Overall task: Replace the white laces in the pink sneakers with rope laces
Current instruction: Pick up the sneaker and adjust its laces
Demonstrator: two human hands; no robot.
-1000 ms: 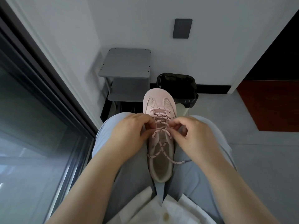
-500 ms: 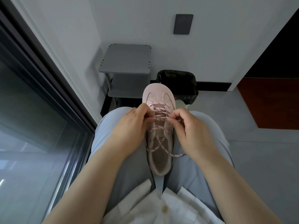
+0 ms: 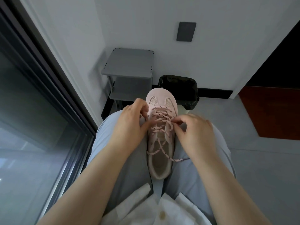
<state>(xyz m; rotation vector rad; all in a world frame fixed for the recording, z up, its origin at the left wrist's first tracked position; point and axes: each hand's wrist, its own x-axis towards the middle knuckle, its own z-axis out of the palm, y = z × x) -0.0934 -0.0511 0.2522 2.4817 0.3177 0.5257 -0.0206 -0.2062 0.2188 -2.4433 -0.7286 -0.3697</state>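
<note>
- Grip of the right hand (image 3: pixel 194 132): thumb and forefinger pinch the lace (image 3: pixel 160 118) at the right eyelet row, near the middle of the sneaker (image 3: pixel 160 98).
- Left hand (image 3: pixel 131 122) lies against the left side of the sneaker, fingers curled near the front eyelets. Whether its grip holds the lace or only steadies the shoe, I cannot tell.
- Sneaker lies on the lap between the thighs, with the toe pointing away and the opening toward the body.
- Rope lace is crossed through most eyelets. One loose end (image 3: pixel 179 159) hangs over the right edge near the opening. No white lace shows on this shoe.
- Step in hand, as I judge: tightening and evening the crossings, late in the lacing of this shoe.
- Next move probably needs the slack pulled toward the opening, equally on both sides, before the ends are finished. The second sneaker is not in view, so total progress is unclear.
- Both forearms reach forward, wrists turned inward, and the hands face each other across the shoe.
</note>
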